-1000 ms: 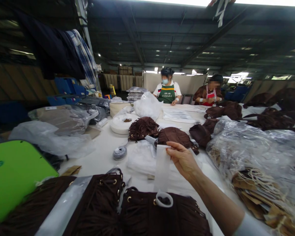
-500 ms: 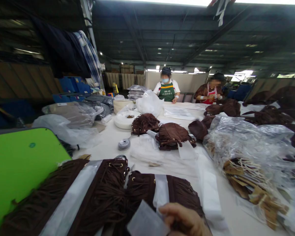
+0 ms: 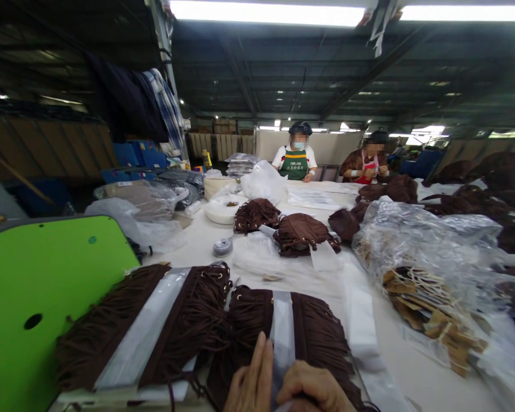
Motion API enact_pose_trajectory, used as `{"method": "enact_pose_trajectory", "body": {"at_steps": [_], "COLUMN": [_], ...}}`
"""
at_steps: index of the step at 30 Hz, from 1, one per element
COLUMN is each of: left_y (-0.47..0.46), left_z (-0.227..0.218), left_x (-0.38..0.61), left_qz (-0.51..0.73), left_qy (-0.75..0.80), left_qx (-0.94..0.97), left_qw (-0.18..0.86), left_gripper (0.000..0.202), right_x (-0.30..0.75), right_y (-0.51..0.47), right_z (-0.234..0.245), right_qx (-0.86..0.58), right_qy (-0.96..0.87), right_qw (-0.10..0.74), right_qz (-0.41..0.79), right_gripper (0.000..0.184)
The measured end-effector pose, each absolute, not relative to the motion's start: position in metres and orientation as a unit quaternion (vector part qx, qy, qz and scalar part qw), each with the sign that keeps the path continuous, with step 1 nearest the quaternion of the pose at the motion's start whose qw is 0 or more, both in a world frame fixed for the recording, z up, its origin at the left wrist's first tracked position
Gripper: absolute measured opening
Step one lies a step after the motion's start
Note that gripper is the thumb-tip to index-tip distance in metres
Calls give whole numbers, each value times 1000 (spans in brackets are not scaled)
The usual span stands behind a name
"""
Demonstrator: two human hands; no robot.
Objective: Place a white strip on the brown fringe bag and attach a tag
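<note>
My left hand (image 3: 251, 377) lies with its fingers stretched out on a dark brown fringed bag (image 3: 320, 323), beside the translucent strip (image 3: 283, 320) that runs across it. To the right of the strip, my right hand (image 3: 315, 389) is closed, fingers curled over the strip's near part; a whitish edge shows under the thumb. The lower frame edge cuts off both hands. Left of them rests another brown fringed bag (image 3: 182, 323) with gold eyelets and a similar wide translucent band (image 3: 143, 329) across it.
A green panel (image 3: 47, 303) stands at left. Further back are brown bags (image 3: 302, 234), a white roll (image 3: 223, 209) and a grey tape roll (image 3: 222, 247). Clear plastic with brown tags (image 3: 433, 315) lies at right. Two people (image 3: 296, 160) work across the table.
My left hand has come into view onto the bag. The loose translucent piece by my right hand no longer stands out in front. The view has tilted up slightly, showing ceiling lights.
</note>
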State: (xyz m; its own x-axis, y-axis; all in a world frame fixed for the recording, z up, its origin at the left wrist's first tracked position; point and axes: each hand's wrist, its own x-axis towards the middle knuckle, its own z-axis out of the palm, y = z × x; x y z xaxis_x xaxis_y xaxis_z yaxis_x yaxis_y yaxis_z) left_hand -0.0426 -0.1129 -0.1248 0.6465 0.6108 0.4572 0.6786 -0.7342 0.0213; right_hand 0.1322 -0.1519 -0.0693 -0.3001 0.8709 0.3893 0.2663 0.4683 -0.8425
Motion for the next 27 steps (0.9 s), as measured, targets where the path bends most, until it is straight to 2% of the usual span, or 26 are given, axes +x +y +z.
{"method": "enact_pose_trajectory", "body": {"at_steps": [3, 6, 13, 16, 21, 27], "left_y": [-111, -106, -103, -105, -103, -107], "left_z": [-107, -102, -113, -114, -114, -120], "left_x": [-39, -39, -37, -37, -42, -49], "left_qz": [-147, -136, -139, -145, -167, -233], "left_qy": [-357, -332, -334, -327, -298, -271], "left_qx": [-922, -930, -921, -921, -925, -924], "left_qw": [-4, -77, -145, -157, -166, -134], "left_gripper": [81, 91, 116, 113, 98, 92], "right_x": [133, 136, 138, 135, 129, 124], "right_y": [-153, -155, -160, -162, -163, -162], "right_z": [-74, -73, -68, -73, -90, -110], "right_qx": [-383, -376, -352, -377, -377, -422], "right_qy": [-702, -672, -653, -656, -757, -824], "right_qw": [465, 487, 516, 497, 413, 305], "right_qz": [379, 412, 428, 425, 339, 223], "right_gripper": [27, 22, 16, 21, 38, 21]}}
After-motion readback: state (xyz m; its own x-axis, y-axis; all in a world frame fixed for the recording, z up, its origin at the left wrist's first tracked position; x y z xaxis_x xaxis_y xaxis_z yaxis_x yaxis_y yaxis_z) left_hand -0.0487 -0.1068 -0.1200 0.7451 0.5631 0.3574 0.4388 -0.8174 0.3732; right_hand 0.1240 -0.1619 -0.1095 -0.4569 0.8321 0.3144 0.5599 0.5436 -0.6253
